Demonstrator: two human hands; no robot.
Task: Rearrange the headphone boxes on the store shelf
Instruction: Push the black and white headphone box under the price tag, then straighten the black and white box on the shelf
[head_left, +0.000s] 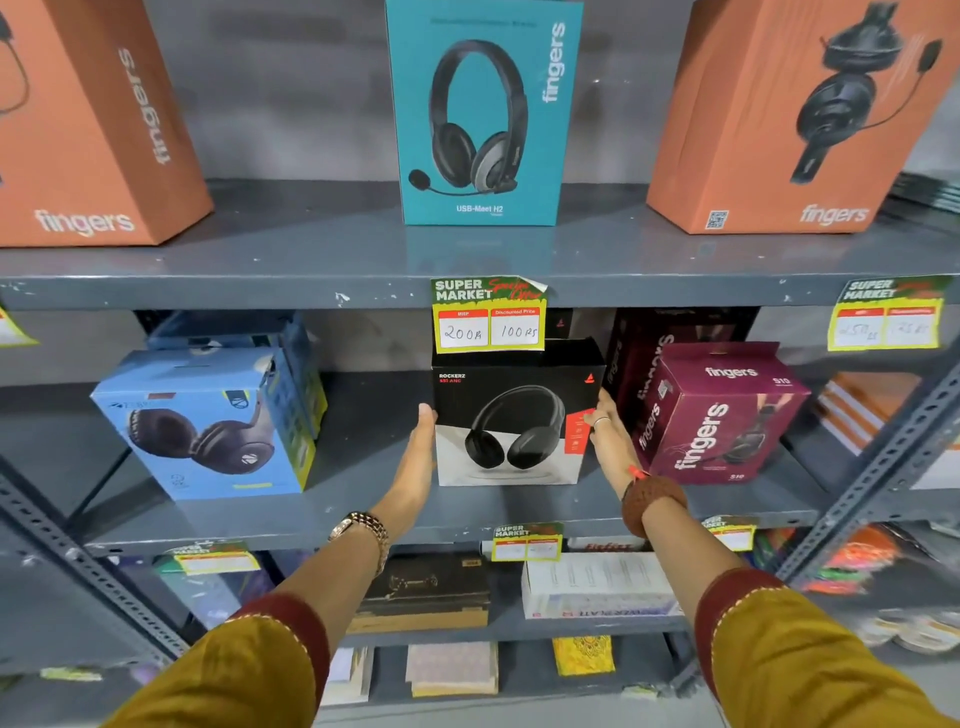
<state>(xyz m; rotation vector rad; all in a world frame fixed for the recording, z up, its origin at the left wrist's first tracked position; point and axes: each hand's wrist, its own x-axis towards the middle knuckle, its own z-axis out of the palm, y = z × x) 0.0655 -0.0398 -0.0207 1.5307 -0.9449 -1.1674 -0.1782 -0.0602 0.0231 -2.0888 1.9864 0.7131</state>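
A black Rockerz headphone box (511, 415) stands upright in the middle of the second grey shelf (363, 514). My left hand (415, 457) lies flat against its left side. Pressed to its right side is my right hand (608, 436), so the box is held between both palms. A blue headphone box (208, 421) stands to the left and a maroon fingers box (722, 410) to the right. On the top shelf (311, 270) stand a teal fingers box (483, 114) and two orange fingers boxes (88, 119) (795, 109).
A yellow price tag (488, 314) hangs from the top shelf's edge over the black box's top. More boxes stand behind the blue and maroon ones. Slotted metal uprights (883, 467) frame the shelves. Lower shelves hold flat boxes and notebooks (597, 587).
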